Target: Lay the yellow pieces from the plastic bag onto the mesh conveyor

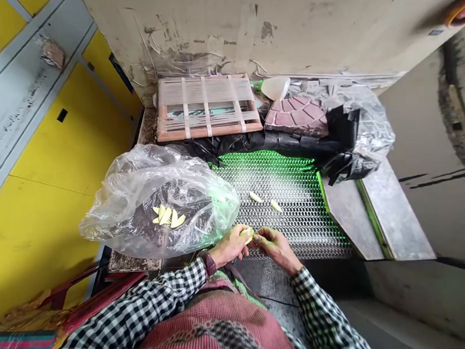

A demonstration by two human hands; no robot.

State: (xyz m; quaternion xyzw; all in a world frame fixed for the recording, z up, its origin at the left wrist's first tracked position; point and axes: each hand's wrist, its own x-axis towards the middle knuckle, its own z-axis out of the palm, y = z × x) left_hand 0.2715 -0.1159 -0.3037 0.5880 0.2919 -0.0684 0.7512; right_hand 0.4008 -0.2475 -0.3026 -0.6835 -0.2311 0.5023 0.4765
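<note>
Over the front edge of the metal mesh belt (pixel 306 228), my two hands meet. My left hand (pixel 232 244) is closed around pale yellow, wedge-shaped pieces (pixel 246 233); how many is unclear. My right hand (pixel 276 248) touches the left fingertips in a pinch, and whatever lies between its fingers is too small to make out. Two loose yellow pieces (pixel 276 206) rest on the belt beyond my hands. To the left, a clear plastic bag (pixel 112 194) lies spread out, with several similar yellow wedges (pixel 165 214) on it.
Behind the belt stand a wooden frame (pixel 210 132) wrapped with clear strips and a pink segmented block (pixel 295 114). Black plastic sheeting (pixel 254 140) lines the belt's far end, lit green below. Metal plates (pixel 396 212) flank the right side; yellow cabinets (pixel 65 143) stand left.
</note>
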